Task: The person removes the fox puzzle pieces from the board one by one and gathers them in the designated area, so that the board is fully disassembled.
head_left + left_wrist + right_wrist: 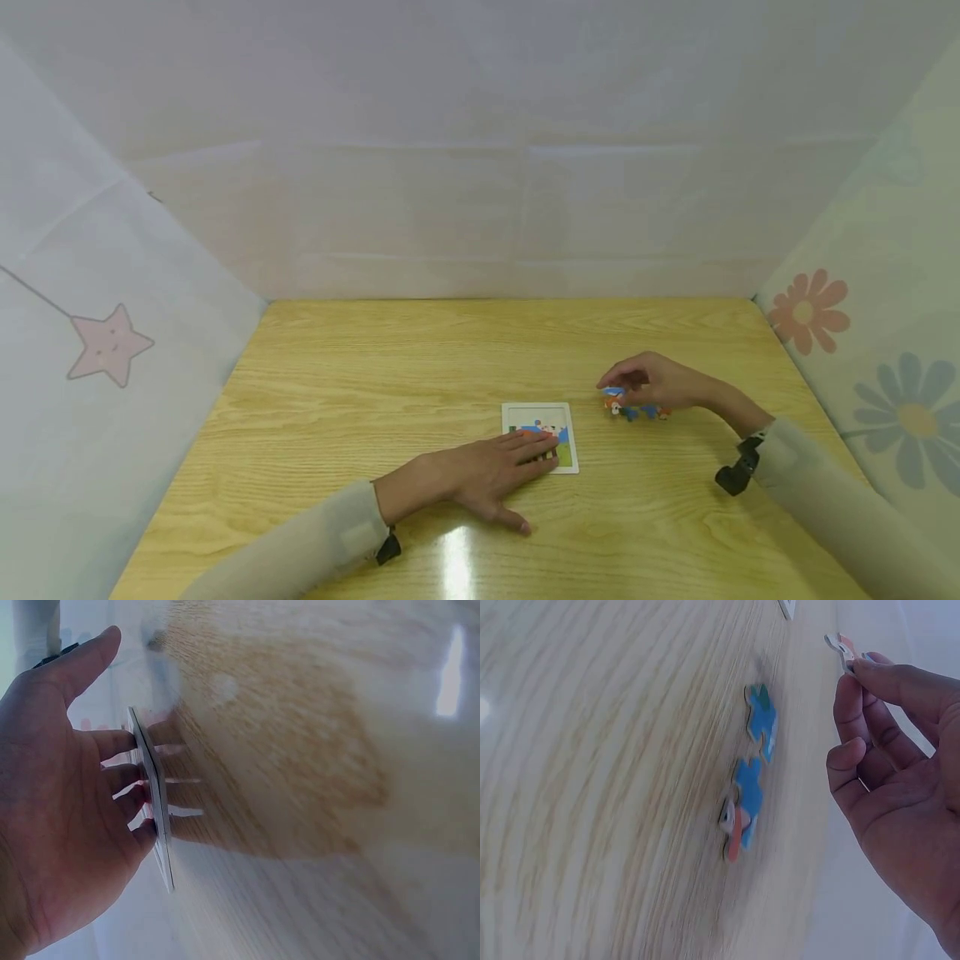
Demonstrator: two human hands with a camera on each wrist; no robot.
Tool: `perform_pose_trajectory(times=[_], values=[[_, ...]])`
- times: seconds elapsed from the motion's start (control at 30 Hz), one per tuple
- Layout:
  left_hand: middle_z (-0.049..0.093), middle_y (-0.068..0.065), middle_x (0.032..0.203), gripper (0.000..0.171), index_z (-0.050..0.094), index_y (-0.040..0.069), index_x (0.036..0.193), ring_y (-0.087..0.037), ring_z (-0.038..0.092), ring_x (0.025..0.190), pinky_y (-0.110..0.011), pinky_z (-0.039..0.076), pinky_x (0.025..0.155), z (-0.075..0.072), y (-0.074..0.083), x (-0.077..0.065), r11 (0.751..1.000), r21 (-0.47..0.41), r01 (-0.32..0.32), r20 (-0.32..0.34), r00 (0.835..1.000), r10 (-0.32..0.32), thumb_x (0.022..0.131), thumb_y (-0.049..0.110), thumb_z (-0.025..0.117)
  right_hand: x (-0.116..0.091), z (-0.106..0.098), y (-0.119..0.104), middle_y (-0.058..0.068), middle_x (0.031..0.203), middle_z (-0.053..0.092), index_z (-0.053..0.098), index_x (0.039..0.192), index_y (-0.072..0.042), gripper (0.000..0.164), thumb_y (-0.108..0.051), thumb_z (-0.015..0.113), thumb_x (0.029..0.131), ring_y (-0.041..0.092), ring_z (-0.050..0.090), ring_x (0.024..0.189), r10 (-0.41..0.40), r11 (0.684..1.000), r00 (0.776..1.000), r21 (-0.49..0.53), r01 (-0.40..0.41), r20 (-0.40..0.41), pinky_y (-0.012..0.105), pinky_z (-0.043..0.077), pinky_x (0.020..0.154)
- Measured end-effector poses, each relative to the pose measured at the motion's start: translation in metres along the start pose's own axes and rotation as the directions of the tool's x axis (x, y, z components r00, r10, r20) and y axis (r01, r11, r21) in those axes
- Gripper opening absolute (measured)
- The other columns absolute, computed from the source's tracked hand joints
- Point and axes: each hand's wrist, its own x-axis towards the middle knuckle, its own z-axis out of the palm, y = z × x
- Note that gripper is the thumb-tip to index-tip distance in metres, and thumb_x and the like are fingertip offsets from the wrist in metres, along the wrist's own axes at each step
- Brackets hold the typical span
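A square picture puzzle in a white frame lies on the table, partly filled with coloured pieces. My left hand rests on it, fingers straight and spread over its lower left part; in the left wrist view the fingertips lie over the edge of the puzzle frame. To the right, my right hand pinches a puzzle piece between thumb and fingers, above the table. Below that hand lie two loose puzzle pieces, a blue and green one and a blue one with orange and white.
The wooden table is backed by a pale cloth wall. Cloth sides carry a pink star at the left and printed flowers at the right. A dark wrist device sits on the right sleeve.
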Motion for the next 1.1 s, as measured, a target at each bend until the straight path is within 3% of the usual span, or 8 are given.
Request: perform_pose_trajectory(times=[0.1, 0.33, 0.57, 0.7, 1.1], values=[[0.008, -0.01, 0.179, 0.095, 0.023, 0.012, 0.17, -0.027, 0.01, 0.165, -0.037, 0.013, 0.133, 0.0, 0.0, 0.0, 1.0, 0.004, -0.002, 0.001, 1.0, 0.002, 0.101, 0.072, 0.051, -0.009, -0.003, 0.003, 0.019, 0.127, 0.072, 0.07, 0.132, 0.002, 0.031, -0.006, 0.07, 0.103, 0.02, 0.07, 0.097, 0.018, 1.0, 1.0, -0.001, -0.018, -0.005, 0.028, 0.057, 0.082], [0.008, -0.011, 0.179, 0.095, 0.024, 0.012, 0.17, -0.027, 0.01, 0.165, -0.037, 0.013, 0.133, 0.0, 0.001, -0.001, 1.0, 0.018, -0.002, -0.005, 1.0, 0.002, 0.101, 0.071, 0.052, -0.029, -0.013, 0.013, 0.019, 0.121, 0.074, 0.07, 0.13, 0.005, 0.029, -0.005, 0.069, 0.102, 0.016, 0.065, 0.087, 0.02, 1.0, 1.0, -0.009, -0.02, -0.01, 0.027, 0.056, 0.076], [0.008, -0.011, 0.179, 0.095, 0.023, 0.012, 0.17, -0.028, 0.01, 0.165, -0.037, 0.013, 0.133, 0.0, 0.001, -0.001, 1.0, 0.012, -0.001, 0.002, 1.0, 0.001, 0.101, 0.07, 0.053, -0.047, -0.021, 0.017, 0.028, 0.123, 0.071, 0.067, 0.13, 0.01, 0.029, 0.002, 0.066, 0.102, 0.023, 0.072, 0.103, 0.012, 1.0, 1.0, 0.016, -0.012, -0.008, 0.028, 0.061, 0.085], [0.007, -0.011, 0.179, 0.095, 0.023, 0.012, 0.17, -0.028, 0.01, 0.165, -0.037, 0.013, 0.133, 0.0, 0.001, -0.001, 1.0, 0.009, -0.001, 0.001, 1.0, 0.001, 0.101, 0.07, 0.053, -0.055, -0.024, 0.022, 0.027, 0.119, 0.071, 0.067, 0.13, 0.01, 0.029, 0.003, 0.066, 0.102, 0.019, 0.07, 0.096, -0.006, 1.0, 1.0, 0.014, 0.006, -0.007, 0.029, 0.06, 0.08], [0.008, -0.011, 0.179, 0.094, 0.023, 0.011, 0.17, -0.026, 0.011, 0.165, -0.037, 0.014, 0.133, 0.001, 0.0, -0.001, 1.0, 0.027, -0.008, -0.001, 1.0, 0.008, 0.102, 0.07, 0.051, -0.076, -0.032, 0.041, 0.024, 0.12, 0.072, 0.068, 0.129, 0.007, 0.029, 0.007, 0.066, 0.1, 0.019, 0.072, 0.103, -0.006, 1.0, 1.0, 0.021, 0.006, -0.002, 0.027, 0.061, 0.084]])
